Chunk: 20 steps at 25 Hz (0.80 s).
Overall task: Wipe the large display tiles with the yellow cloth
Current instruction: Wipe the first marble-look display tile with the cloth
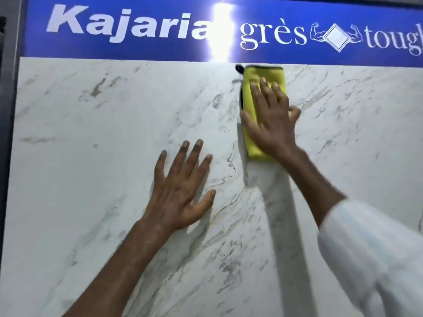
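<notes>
Yellow microfibre cloth (270, 73), folded into a long pad, lies flat against the upper middle of a large white marble-look display tile (91, 179). Its top edge sits just beneath the blue Kajaria signboard (137, 46). A person's right hand (270, 124) presses it to the glaze with the fingers (265, 88) straight and spread over the cloth, not curled round it. That hold appears meant to load the whole pad, so that its full face wipes. The thumb lies at the cloth's left edge, probably to stop the pad sliding. A black hanging loop (239, 68) pokes out at the cloth's top left corner.

The left hand (180, 191) rests palm-down on the tile, below and left of the cloth and apart from it. Its fingers (196, 152) are open and splayed, holding nothing. It seems to serve as a brace for the reach upward, or to steady the upright panel. The white sleeve (366, 248) ends short of the right wrist, which keeps the fabric off the surface.

A lamp's glare (220, 30) flares on the signboard. The right hand is slightly blurred, which suggests a stroke under way along the top of the tile. Whether the lower area has been wiped cannot be told.
</notes>
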Available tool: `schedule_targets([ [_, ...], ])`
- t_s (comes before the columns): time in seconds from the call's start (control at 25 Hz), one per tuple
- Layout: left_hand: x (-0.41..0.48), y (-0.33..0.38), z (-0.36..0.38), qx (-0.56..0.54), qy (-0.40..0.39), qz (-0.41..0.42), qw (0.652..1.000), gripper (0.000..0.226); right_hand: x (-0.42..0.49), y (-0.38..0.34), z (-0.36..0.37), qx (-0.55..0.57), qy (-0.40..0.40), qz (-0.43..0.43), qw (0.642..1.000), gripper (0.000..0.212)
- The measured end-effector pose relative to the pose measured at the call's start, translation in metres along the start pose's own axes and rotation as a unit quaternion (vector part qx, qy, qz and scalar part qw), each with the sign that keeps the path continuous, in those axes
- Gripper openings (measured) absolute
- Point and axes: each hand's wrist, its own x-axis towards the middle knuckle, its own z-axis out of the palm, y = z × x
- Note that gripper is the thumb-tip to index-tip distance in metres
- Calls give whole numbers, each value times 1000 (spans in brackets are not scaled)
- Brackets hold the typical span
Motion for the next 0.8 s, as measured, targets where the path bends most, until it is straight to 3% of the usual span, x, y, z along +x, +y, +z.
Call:
schedule_targets([
  [0.2,-7,19,16,38,5,3,999,79,-141,15,2,-35,0,-38,999,72],
  [0.4,-9,18,17,47,5,2,999,78,-27,13,0,-3,-14,-56,998,75],
  [0.52,-10,19,15,47,0,-5,999,78,-17,15,3,-9,-7,-59,998,75],
  [0.8,-12,21,17,51,-11,-12,999,80,-274,13,-1,-19,-7,-51,999,71],
])
